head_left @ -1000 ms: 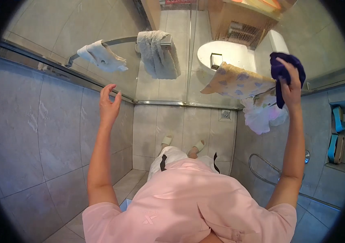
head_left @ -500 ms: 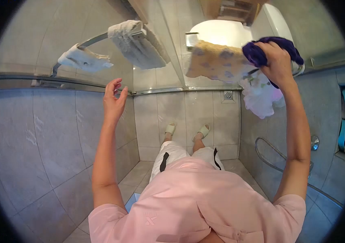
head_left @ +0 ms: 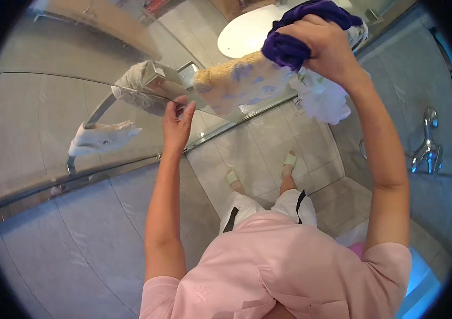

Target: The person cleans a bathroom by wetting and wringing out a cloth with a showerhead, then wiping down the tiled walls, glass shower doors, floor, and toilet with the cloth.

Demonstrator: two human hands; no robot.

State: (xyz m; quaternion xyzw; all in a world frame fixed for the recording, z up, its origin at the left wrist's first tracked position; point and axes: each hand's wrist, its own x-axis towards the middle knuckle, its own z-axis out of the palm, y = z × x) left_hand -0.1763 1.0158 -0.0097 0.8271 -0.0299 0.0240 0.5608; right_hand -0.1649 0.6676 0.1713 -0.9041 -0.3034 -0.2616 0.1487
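My right hand [head_left: 329, 50] is wrapped around a bunched purple cloth [head_left: 288, 49], raised at the upper right. Below it hangs a thin whitish, pink-tinged item [head_left: 324, 98]; how it is held up is hidden. At upper centre, my left hand [head_left: 178, 127] has its thumb and fingers bent around the edge of the clear glass door [head_left: 40, 122]. Some of its fingertips show through the glass. A yellow towel with purple patches [head_left: 242, 85] hangs just right of that hand. On a metal rail to its left are a grey towel [head_left: 138, 85] and a small white cloth [head_left: 101, 139].
A white toilet [head_left: 247, 32] stands beyond the glass. Along the floor runs a metal track [head_left: 242, 123]. A shower tap [head_left: 427, 151] juts from the right wall. Pale green slippers [head_left: 288, 164] are on my feet on the tiles.
The view has turned, shifting the room in the picture. My left hand has reached the glass edge and its fingers have closed in. My right hand still holds the purple cloth.
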